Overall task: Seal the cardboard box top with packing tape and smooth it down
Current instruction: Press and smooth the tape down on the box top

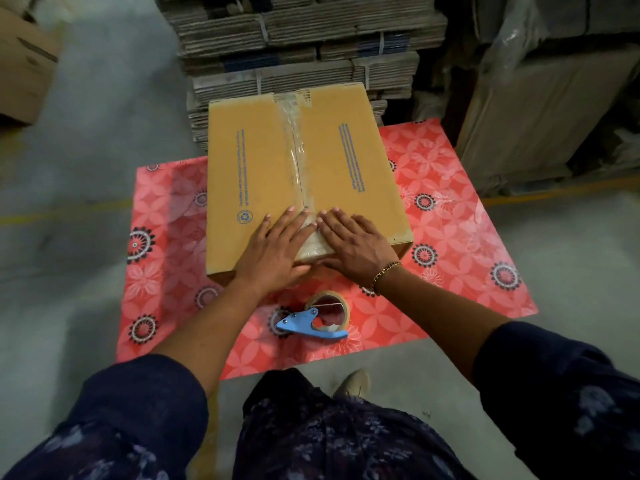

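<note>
Clear tape (294,147) already runs along the centre seam of the cardboard box (304,174) on a red floral mat (450,216). Left hand (277,244) and right hand (353,244), both flat and empty, press its near end; smoothing the far stretch likely remains

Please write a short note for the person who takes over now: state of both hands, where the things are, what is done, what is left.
Left hand and right hand: both open, flat on the box top at its near edge, either side of the seam.
Tape strip runs along the whole centre seam.
Tape dispenser lies on the red mat, untouched.
Done: taping. Left: probably smoothing the far part, where the strip looks wrinkled.
</note>
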Available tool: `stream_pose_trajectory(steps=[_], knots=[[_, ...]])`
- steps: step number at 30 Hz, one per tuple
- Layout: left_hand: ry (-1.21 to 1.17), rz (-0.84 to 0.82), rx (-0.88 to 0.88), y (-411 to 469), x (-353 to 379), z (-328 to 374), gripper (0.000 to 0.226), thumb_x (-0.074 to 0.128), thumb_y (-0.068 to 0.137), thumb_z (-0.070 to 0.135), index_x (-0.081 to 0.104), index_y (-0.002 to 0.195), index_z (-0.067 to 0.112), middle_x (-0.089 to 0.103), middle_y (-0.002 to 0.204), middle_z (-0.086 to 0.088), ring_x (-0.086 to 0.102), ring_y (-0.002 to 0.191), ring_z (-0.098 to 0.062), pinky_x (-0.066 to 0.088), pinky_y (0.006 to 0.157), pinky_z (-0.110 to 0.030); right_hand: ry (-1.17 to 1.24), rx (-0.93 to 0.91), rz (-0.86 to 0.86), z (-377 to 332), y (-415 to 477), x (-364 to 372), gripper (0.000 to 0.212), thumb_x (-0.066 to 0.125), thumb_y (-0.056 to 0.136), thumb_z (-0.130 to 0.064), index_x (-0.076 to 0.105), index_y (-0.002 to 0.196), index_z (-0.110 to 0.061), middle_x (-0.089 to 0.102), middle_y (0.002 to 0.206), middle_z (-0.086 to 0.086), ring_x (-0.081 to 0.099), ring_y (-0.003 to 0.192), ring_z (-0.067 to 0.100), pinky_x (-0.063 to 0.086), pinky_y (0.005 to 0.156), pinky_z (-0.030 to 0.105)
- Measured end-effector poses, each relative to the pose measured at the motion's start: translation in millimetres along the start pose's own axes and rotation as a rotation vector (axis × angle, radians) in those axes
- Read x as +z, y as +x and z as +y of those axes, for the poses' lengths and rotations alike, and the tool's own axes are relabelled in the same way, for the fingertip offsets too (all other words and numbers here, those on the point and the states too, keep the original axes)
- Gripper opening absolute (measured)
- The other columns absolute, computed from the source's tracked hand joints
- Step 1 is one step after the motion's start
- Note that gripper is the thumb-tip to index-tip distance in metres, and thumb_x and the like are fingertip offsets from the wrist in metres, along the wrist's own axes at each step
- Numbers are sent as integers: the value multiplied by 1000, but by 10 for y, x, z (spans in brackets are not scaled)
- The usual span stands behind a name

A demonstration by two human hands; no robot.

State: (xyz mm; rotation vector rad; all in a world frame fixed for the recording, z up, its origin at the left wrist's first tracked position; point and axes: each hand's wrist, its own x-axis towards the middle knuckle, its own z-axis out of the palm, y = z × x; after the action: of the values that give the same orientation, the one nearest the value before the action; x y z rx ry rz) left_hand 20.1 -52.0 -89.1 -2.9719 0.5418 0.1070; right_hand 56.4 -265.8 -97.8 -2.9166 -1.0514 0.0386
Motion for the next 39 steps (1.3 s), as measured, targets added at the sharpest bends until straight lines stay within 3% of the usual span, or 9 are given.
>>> stream_pose_trajectory(steps=[6,19,22,24,28,30,32,35,39], knots=[[37,-54,-114,17,1,54,110,73,75,60,13,159,20,12,168,-18,13,152,-46,21,118,-66,-13,-31,15,26,4,38,81,51,92,-58,30,155,-12,32,163,5,28,151,28,31,118,47],[-45,-119,-71,14,-51,-25,116,71,79,52,-7,159,25,-14,169,-13,-10,155,-40,7,123,-62,12,-42,-43,29,-18,-79,82,58,88,-40,22,158,-15,22,167,3,18,154,25,25,121,46],[-101,-76,28,-100,-48,-255,109,39,82,86,-8,160,27,-16,169,-2,-13,156,-26,3,127,-52,70,-51,-93,78,-1,-173,81,35,93,-62,18,159,-21,15,168,-2,10,155,21,17,123,45],[-124,-28,18,-217,-6,-434,99,17,85,88,-2,161,27,-9,170,3,-8,157,-20,10,126,-52,97,15,-106,148,-24,-213,82,19,93,-73,13,160,-26,9,169,-5,4,156,18,14,124,48],[-282,97,-479,-358,88,-596,88,19,91,79,17,160,24,11,170,-2,8,157,-27,14,122,-60,175,442,-45,437,-137,-212,84,15,91,-77,5,160,-29,-3,169,-6,-4,156,21,3,124,50],[-482,114,-746,-352,79,-578,94,34,89,79,13,160,20,9,170,-6,14,155,-35,22,119,-61,358,670,-20,523,-148,-269,94,34,88,-79,6,160,-25,1,170,2,4,155,26,9,122,48],[-723,117,-922,-319,40,-587,105,48,84,78,9,160,17,15,169,-10,28,150,-37,36,113,-54,710,840,-1,597,-124,-255,104,63,80,-71,17,157,-19,25,164,10,30,148,30,29,118,48],[-828,115,-1020,-285,68,-696,103,57,79,78,25,154,16,47,153,-17,52,131,-42,45,101,-47,1021,952,106,649,-80,-167,97,82,57,-73,44,138,-35,65,130,-3,64,114,25,54,96,51],[-835,169,-995,-372,151,-976,107,45,65,95,39,143,22,62,139,-13,61,120,-39,52,96,-49,995,899,131,489,58,-110,86,80,60,-70,49,131,-32,69,121,-4,67,107,22,56,91,48]])
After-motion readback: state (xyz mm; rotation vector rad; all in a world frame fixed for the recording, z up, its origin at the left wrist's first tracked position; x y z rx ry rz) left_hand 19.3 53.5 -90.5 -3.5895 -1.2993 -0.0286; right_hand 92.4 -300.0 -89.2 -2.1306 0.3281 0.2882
